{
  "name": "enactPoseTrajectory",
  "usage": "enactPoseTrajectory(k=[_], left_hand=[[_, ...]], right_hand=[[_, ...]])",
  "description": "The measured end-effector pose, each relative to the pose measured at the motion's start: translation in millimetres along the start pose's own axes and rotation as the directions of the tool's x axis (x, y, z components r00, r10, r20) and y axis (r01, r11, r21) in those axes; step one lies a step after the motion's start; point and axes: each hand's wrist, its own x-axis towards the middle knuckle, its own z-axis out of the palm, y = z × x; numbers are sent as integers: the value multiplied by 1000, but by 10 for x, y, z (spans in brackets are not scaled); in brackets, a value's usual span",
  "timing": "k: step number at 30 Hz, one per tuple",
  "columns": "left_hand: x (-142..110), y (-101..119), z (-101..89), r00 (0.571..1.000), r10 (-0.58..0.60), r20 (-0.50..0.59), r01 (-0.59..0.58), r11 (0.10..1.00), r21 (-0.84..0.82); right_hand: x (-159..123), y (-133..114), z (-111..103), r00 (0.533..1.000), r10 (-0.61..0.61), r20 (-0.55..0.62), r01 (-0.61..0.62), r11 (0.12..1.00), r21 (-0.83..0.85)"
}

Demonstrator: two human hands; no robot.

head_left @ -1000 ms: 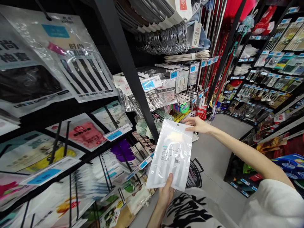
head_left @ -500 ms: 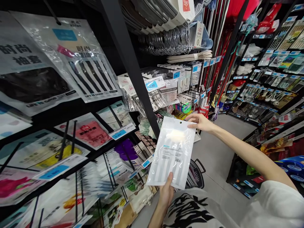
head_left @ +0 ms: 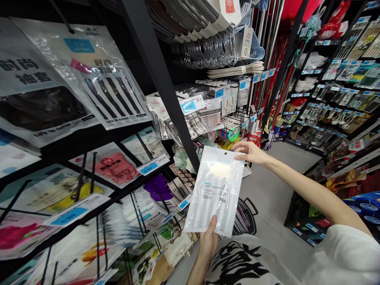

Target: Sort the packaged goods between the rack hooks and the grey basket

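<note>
A flat white plastic packet (head_left: 212, 186) is held out before me, its printed back with small text and a barcode facing up. Pale stripes show through its lower half, and a hang hole sits near its top edge. My left hand (head_left: 208, 239) grips the bottom edge, thumb on top and fingers underneath. At the top right corner, my right hand (head_left: 247, 153) pinches the packet between thumb and fingers. A similar packet with a striped front (head_left: 114, 87) hangs from the rack at upper left, beside one with dark contents (head_left: 41, 105).
A black rack post (head_left: 162, 79) stands left of the packet. Clothes hangers (head_left: 208, 49) and clothes-clip packs (head_left: 210, 114) hang beyond it. Packaged gloves (head_left: 117, 168) fill the lower left hooks. A dark basket (head_left: 247, 217) is below the packet, above the grey floor (head_left: 271, 198). More stocked shelves (head_left: 332, 103) line the right.
The view has shifted very slightly. Both hands keep the same hold on the packet, which has barely moved.
</note>
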Motion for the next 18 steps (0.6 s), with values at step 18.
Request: enactPoseTrajectory(k=[18], left_hand=[[-10,-21,48,999,-13,-30,13,1000,-20]], right_hand=[[-38,26,-47,998,-65,-12,65,997,-28]])
